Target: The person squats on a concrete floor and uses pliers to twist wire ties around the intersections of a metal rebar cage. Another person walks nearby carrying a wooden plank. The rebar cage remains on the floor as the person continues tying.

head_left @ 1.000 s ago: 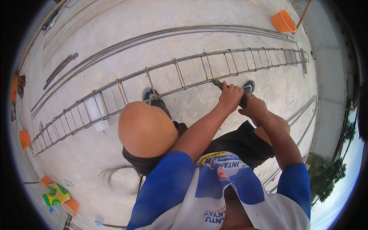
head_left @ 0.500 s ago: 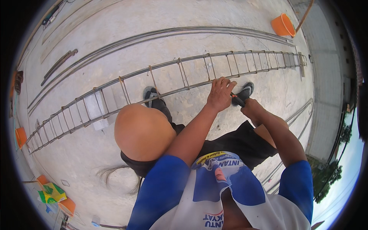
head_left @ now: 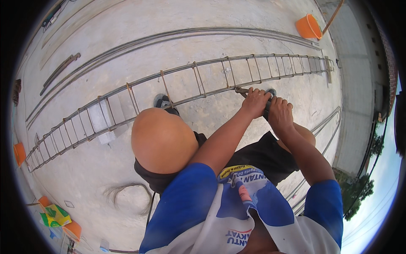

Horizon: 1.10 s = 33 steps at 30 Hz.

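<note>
Left hand (head_left: 255,101) clenched around a small tool (head_left: 242,90) at the near bar of the long rebar cage (head_left: 177,91) lying on the concrete ground (head_left: 169,25) — right hand (head_left: 279,112) just beside it, fingers curled, what it grasps hidden. Orange bucket (head_left: 308,26) well apart, far right.

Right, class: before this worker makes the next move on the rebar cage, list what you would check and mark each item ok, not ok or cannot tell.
1. Left hand on the near bar of the rebar cage: ok.
2. Right hand close beside the left: ok.
3. Tool in the hands: cannot tell, mostly hidden.
4. Cage lying flat on the concrete floor: ok.
5. Foot planted inside the cage: ok.
6. Orange bucket away from the hands: ok.
</note>
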Available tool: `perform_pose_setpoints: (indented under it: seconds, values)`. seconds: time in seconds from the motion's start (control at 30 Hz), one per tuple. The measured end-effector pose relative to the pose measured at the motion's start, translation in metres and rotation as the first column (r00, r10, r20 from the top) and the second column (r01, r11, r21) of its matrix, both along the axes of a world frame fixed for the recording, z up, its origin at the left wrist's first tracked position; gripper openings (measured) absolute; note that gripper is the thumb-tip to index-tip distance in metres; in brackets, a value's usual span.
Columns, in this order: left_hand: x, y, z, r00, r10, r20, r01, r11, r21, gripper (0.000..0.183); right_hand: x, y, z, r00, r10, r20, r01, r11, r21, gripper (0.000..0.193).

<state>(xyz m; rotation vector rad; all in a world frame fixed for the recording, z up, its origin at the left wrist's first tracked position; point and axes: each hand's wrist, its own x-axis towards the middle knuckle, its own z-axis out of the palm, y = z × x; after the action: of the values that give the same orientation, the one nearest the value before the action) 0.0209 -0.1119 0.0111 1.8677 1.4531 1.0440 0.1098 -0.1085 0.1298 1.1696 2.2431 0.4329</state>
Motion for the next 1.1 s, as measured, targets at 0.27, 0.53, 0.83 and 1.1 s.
perform_pose_setpoints:
  seconds: [0.27,0.53,0.83,1.1]
  values:
    - [0.009,-0.004,-0.016,0.996,-0.044,0.074,0.039,0.997,0.061,0.007,0.017,-0.005,-0.024,0.938,-0.331,-0.098,0.301,0.923,-0.241,0.019]
    - [0.006,0.005,-0.003,0.959,-0.235,-0.162,0.2,0.958,-0.205,0.012,0.017,0.006,-0.027,0.889,-0.457,-0.034,0.419,0.841,-0.341,0.02]
    - [-0.015,-0.003,-0.001,0.996,-0.05,-0.077,0.034,0.982,-0.188,0.03,0.035,0.016,-0.035,0.71,-0.702,-0.05,0.447,0.505,-0.738,0.017]
    - [-0.082,-0.037,-0.025,0.88,0.385,0.277,0.005,0.578,-0.816,0.038,0.039,-0.021,-0.052,-0.011,-0.845,0.535,-0.086,-0.532,-0.842,0.035]
